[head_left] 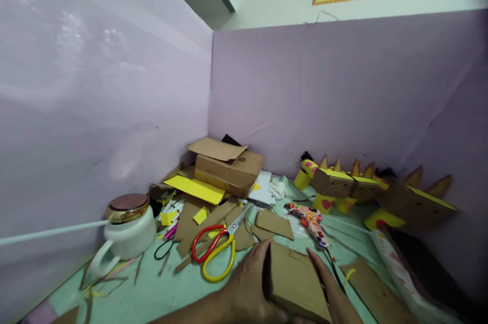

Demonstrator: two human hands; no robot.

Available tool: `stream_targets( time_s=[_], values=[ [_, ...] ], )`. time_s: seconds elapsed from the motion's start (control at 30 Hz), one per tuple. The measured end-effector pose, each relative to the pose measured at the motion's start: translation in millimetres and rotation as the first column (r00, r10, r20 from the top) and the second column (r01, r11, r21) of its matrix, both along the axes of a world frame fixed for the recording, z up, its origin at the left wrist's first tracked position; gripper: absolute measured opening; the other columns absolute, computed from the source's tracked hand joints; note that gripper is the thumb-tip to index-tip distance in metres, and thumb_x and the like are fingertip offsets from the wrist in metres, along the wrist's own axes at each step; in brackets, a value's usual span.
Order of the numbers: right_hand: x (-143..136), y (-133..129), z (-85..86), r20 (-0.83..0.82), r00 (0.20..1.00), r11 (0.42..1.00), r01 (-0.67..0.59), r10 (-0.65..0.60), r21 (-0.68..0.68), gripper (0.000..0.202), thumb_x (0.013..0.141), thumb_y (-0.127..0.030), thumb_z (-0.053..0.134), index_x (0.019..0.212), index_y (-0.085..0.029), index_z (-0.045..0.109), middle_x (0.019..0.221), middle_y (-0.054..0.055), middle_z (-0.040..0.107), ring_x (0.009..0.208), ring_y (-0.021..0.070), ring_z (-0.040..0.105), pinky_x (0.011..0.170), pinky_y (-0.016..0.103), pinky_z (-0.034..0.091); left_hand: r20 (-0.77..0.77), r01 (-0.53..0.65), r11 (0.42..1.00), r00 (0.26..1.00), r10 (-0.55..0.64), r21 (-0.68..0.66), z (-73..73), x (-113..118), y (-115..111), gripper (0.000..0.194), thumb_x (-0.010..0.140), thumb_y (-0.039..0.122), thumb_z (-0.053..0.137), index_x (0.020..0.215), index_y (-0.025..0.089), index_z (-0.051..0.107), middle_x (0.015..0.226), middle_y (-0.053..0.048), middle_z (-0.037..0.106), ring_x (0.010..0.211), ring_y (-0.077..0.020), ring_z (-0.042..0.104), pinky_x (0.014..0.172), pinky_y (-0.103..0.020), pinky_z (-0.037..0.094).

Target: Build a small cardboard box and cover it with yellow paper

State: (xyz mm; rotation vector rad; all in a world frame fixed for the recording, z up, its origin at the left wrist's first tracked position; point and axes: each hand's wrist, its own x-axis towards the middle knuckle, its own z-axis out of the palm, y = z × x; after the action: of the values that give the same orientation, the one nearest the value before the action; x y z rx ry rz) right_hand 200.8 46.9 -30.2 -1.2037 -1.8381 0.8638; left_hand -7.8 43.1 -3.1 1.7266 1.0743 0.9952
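A small brown cardboard box (pixel 295 276) is held between my two hands at the bottom of the head view. My left hand (pixel 249 283) grips its left side, and my right hand (pixel 331 286) presses along its right side. Part of the fingers and the box's lower end are hidden or cut off by the frame. Just beyond my left hand lie scissors (pixel 214 253) with one red and one yellow handle, blades pointing away. A colourful patterned glue gun (pixel 310 222) lies past the box, its black cord running back towards my right hand.
A white lidded mug (pixel 129 235) stands at the left. Cardboard scraps (pixel 274 223) and a yellow sheet (pixel 195 189) lie before a larger carton (pixel 229 171). Yellow-and-brown cardboard animal figures (pixel 335 182) line the back right. A dark-topped object (pixel 423 268) sits at the right edge.
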Motion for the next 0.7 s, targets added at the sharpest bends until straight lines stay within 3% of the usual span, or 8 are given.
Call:
stream_targets(
  time_s=[0.1,0.27,0.43,0.6,0.7],
  values=[
    [0.3,-1.4,5.3,0.051,0.996,0.995,-0.076,0.079,-0.056,0.096,0.069,-0.045,0.067,0.143,-0.017,0.014,0.142,0.016,0.040,0.132,0.0335,0.036,0.106,0.041,0.034,-0.001,0.012,1.000,1.000,-0.012,-0.011,-2.1,0.5,-1.3,0.095,0.041,0.031,0.081,0.126,0.019,0.040,0.125,-0.012,0.052,0.113,-0.0345,0.048,0.097,-0.043,0.037],
    [3.1,4.3,5.1,0.127,0.979,0.982,-0.141,0.157,-0.127,0.107,0.068,-0.044,0.068,0.145,-0.014,0.000,0.147,0.019,0.029,0.136,0.0334,0.028,0.111,0.044,0.022,0.001,0.027,1.000,1.000,-0.027,0.006,-3.7,0.7,-1.4,0.095,0.045,0.027,0.080,0.129,0.020,0.037,0.127,-0.011,0.050,0.116,-0.0346,0.046,0.099,-0.042,0.035],
    [-1.3,0.6,8.9,0.040,0.987,0.976,-0.145,0.153,-0.159,0.107,0.066,-0.038,0.070,0.146,-0.015,0.004,0.145,0.016,0.033,0.134,0.0323,0.030,0.111,0.044,0.022,0.039,0.084,0.996,0.996,-0.084,0.008,-3.6,-1.7,0.9,0.096,0.050,0.032,0.079,0.134,0.021,0.033,0.130,-0.012,0.049,0.119,-0.0345,0.045,0.101,-0.043,0.033],
    [-3.8,-3.2,12.9,-0.014,0.991,0.974,-0.135,0.135,-0.182,0.105,0.061,-0.029,0.072,0.145,-0.016,0.010,0.142,0.015,0.040,0.130,0.0318,0.038,0.108,0.043,0.028,0.034,0.138,0.990,0.990,-0.138,0.006,-20.1,-9.7,-5.9,0.114,0.053,0.045,0.080,0.143,0.018,0.016,0.144,-0.018,0.034,0.130,-0.0379,0.032,0.108,-0.047,0.024],
    [1.1,4.1,3.1,-0.039,0.999,0.992,-0.040,0.036,-0.123,0.102,0.056,-0.029,0.076,0.142,-0.020,0.022,0.140,0.012,0.044,0.128,0.0331,0.041,0.106,0.040,0.033,0.068,0.048,0.997,0.996,-0.052,0.062,-9.3,-29.0,-1.6,0.112,0.059,0.054,0.074,0.145,0.016,0.011,0.150,-0.017,0.022,0.136,-0.0350,0.024,0.110,-0.045,0.021]
  ],
)
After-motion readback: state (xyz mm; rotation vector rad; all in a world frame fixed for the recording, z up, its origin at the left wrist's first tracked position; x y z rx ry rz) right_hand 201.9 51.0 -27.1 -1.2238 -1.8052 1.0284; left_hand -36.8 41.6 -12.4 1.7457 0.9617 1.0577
